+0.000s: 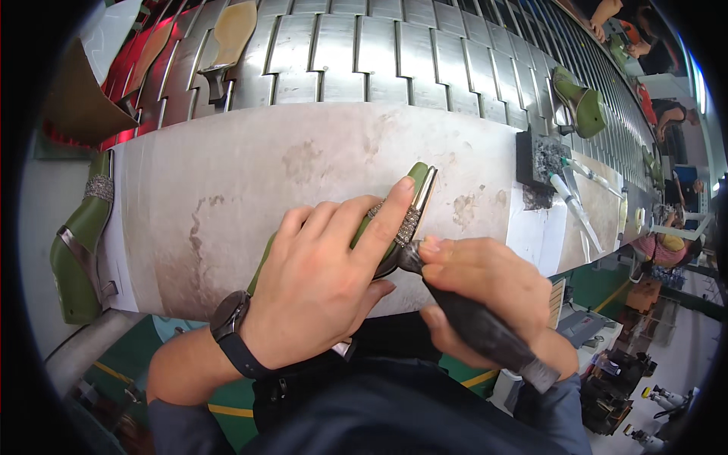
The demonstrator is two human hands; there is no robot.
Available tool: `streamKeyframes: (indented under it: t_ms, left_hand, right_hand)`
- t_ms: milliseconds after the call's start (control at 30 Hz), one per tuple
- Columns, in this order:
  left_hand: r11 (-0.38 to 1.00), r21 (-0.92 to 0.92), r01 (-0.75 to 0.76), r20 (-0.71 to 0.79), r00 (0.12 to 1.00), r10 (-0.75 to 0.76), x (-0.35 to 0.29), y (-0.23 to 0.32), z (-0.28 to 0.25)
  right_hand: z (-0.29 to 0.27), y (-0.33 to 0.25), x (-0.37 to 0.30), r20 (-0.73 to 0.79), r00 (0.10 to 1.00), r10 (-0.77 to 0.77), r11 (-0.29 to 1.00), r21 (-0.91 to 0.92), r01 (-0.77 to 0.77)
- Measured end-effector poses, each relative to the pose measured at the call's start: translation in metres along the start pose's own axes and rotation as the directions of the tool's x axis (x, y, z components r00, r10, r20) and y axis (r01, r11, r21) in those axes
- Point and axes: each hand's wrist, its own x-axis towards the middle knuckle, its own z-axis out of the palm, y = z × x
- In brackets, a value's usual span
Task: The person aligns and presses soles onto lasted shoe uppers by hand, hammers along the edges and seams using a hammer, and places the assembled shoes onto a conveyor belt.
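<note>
Much of the green shoe (418,174) disappears under the left grip (315,265)! The dark tool (478,318) masks part of the right grip (504,280), and a far-off person in pink (661,252) is too small to read.

- The desk (250,152) stretches before the person, the conveyor (379,53) directly behind it.
- Near the desk's front edge, right of its middle, sits the shoe (419,176), slanting away toward the far right.
- The left hand (315,273) lies over the shoe; the right hand (493,277) is to its right, around a hand tool (478,326) (its upper end just at the shoe's right side).
- A second shoe (80,265) stands at the desk's left end.
- Farther right sits a block (535,159), slim tubes (578,212) just right of it.
- On the conveyor: a heeled sole (233,34) left, a third shoe (588,110) right.
</note>
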Motion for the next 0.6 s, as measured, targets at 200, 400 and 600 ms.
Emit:
streamKeyframes:
  t_ms: [200, 400, 600]
  left_hand:
    - [1.000, 0.003, -0.017, -0.030, 0.999, 0.017, -0.002, -0.002, 0.003]
    - [0.999, 0.025, -0.034, -0.092, 0.995, 0.036, -0.008, -0.005, 0.009]
    - [0.998, -0.057, -0.022, -0.168, 0.986, 0.012, -0.028, -0.012, 0.003]
  right_hand:
    - [0.027, -0.010, -0.021, -0.043, 0.991, -0.127, 0.973, -0.201, 0.116]
    - [0.070, -0.020, -0.039, -0.166, 0.968, -0.188, 0.950, -0.282, 0.136]
    - [0.049, -0.022, -0.035, -0.137, 0.986, -0.094, 0.991, -0.109, 0.080]
